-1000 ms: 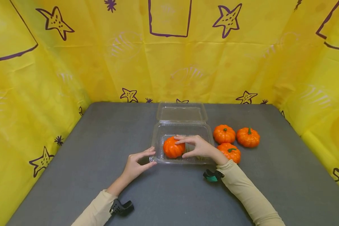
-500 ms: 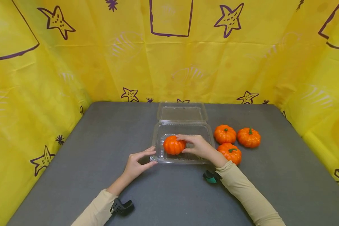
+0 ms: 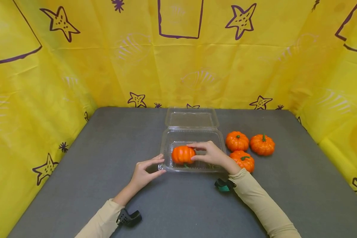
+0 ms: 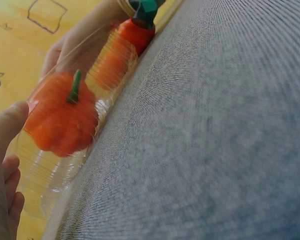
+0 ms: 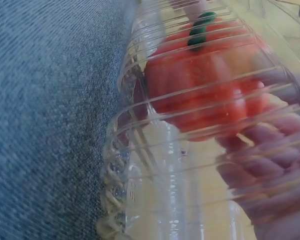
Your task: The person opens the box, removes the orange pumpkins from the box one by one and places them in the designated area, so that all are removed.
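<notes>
An orange pumpkin [image 3: 183, 154] lies on its side in the clear plastic container [image 3: 164, 138], its green stem toward the container's front wall. My right hand [image 3: 212, 156] reaches over the front right and grips the pumpkin's right side between thumb and fingers. Through the ribbed front wall, the right wrist view shows the pumpkin [image 5: 205, 85] and curled fingers beside it. My left hand [image 3: 144, 172] holds the container's front left corner, thumb in front and fingers along the left side. In the left wrist view that thumb [image 4: 10, 122] touches the clear edge near the pumpkin [image 4: 65, 117].
The container's hinged lid [image 3: 192, 119] lies folded back behind the base. To the right sit three more pumpkins, one [image 3: 237, 141] by the container, one [image 3: 262, 144] farther right, one [image 3: 242, 160] partly behind the right wrist. Yellow cloth [image 3: 178, 72] surrounds the grey table [image 3: 122, 138].
The pumpkin in the container has turned under my right hand, so its stem now shows at the front. My left hand has stayed on the container's corner.
</notes>
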Motion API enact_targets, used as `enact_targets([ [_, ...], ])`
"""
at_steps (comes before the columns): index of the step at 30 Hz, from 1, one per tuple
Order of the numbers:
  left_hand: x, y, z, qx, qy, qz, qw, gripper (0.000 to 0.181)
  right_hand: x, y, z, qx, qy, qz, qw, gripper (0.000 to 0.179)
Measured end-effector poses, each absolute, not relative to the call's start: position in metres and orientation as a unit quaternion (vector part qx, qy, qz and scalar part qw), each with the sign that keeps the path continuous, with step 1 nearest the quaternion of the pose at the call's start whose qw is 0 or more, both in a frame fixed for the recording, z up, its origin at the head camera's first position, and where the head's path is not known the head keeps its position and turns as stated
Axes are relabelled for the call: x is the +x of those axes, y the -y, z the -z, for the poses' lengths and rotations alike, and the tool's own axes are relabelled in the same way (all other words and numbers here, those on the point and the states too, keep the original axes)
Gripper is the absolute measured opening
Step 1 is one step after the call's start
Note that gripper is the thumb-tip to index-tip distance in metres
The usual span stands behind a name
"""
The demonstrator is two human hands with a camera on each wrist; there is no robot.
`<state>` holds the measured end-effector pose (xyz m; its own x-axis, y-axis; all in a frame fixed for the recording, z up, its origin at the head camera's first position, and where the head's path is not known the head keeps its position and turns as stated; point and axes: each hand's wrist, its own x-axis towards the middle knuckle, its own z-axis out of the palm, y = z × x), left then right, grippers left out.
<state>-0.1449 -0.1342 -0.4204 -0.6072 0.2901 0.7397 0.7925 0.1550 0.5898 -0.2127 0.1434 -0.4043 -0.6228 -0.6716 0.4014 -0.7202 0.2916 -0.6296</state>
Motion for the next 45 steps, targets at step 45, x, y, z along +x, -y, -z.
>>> enact_targets([
  [45, -0.144, 0.134, 0.42, -0.376, 0.72, 0.527, 0.25, 0.038, -0.197, -0.134, 0.385, 0.436, 0.787, -0.434, 0.048, 0.062],
])
